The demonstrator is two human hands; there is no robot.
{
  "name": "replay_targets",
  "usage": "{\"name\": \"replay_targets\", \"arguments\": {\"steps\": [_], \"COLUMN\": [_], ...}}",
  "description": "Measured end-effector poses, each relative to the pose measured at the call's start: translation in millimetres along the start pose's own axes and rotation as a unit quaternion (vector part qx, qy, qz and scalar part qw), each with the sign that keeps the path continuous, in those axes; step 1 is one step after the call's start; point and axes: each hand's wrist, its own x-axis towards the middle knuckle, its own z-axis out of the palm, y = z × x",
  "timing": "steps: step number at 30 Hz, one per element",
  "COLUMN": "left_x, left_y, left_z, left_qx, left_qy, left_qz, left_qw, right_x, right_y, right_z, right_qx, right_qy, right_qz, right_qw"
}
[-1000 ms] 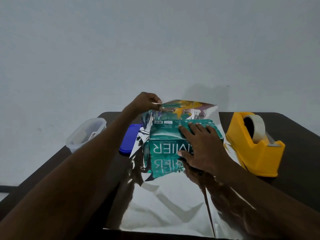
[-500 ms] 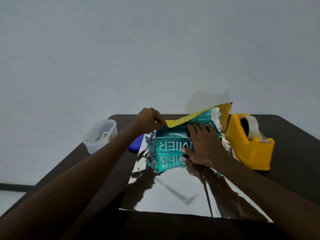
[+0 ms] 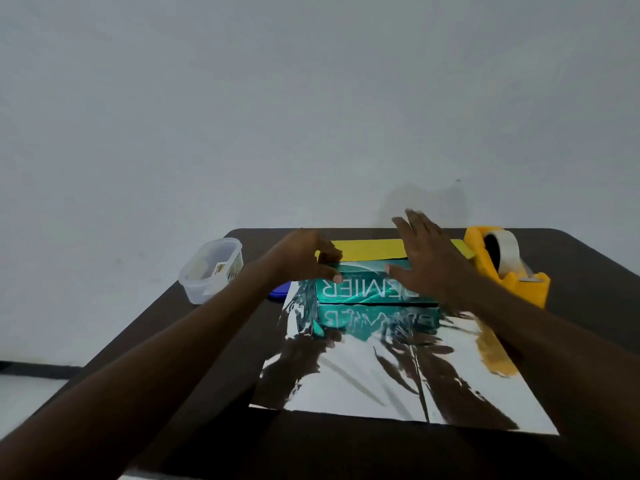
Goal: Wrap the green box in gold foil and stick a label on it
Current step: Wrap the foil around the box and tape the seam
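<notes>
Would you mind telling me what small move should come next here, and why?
Probably lower the right hand flat onto the foil flap folded over the box. The left hand holds its edge at the box top, while the right hand hovers open above, so the flap isn't pressed down.

Two bare forearms come in from the lower corners of the head view, one from each side. No sleeve, cuff, watch, band or ring shows on either; both are uncovered from the frame edge up to the wrist. The left hand [image 3: 304,259] wears no glove, and a pale nail shows at one fingertip nearest the green box [image 3: 367,289]. The right hand [image 3: 427,261] is likewise ungloved, its far fingertips blurred, so no nails can be made out there.
</notes>
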Motion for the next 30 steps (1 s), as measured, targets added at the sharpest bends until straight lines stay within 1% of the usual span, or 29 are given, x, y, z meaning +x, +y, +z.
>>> {"name": "replay_targets", "arguments": {"steps": [1, 3, 5, 8, 10, 15, 17, 22, 25, 30], "left_x": [-0.8, -1.9, -2.6, -3.9, -3.0, 0.2, -3.4, -14.7, -20.6, -28.3], "left_y": [0.2, 0.1, -1.1, 1.4, 8.2, 19.8, 20.2, 22.5, 23.6, 25.7], "left_z": [0.8, 2.9, 4.4, 5.7, 6.6, 14.9, 18.8, 28.9, 33.2, 40.0], "left_qx": [0.000, 0.000, 0.000, -0.009, 0.001, 0.045, 0.056, 0.030, 0.020, 0.041], "left_qy": [0.001, 0.006, 0.010, 0.044, 0.063, 0.013, 0.025, 0.077, 0.103, 0.127], "left_qz": [0.005, 0.014, 0.010, 0.005, 0.011, 0.041, 0.052, 0.046, 0.052, 0.073], "left_qw": [1.000, 1.000, 1.000, 0.999, 0.998, 0.998, 0.997, 0.995, 0.993, 0.988], "right_x": [1.0, -3.9, -13.1, -22.3, -24.0, -29.3, -30.9, -36.0, -38.5, -45.8], "right_y": [4.5, 7.4, 5.8, 3.4, 0.2, -7.2, -7.0, -8.7, -9.4, -10.3], "right_z": [-1.8, -8.7, -14.3, -14.4, -12.7, -3.6, 0.9, 7.4, 11.4, 12.3], "right_qx": [0.004, 0.026, 0.037, 0.042, 0.046, 0.026, 0.023, 0.019, 0.022, 0.024], "right_qy": [-0.045, -0.108, -0.126, -0.125, -0.116, -0.073, -0.053, -0.001, 0.019, 0.040], "right_qz": [0.004, 0.006, 0.003, 0.003, 0.004, 0.008, 0.013, 0.010, 0.013, 0.020], "right_qw": [0.999, 0.994, 0.991, 0.991, 0.992, 0.997, 0.998, 1.000, 1.000, 0.999]}}
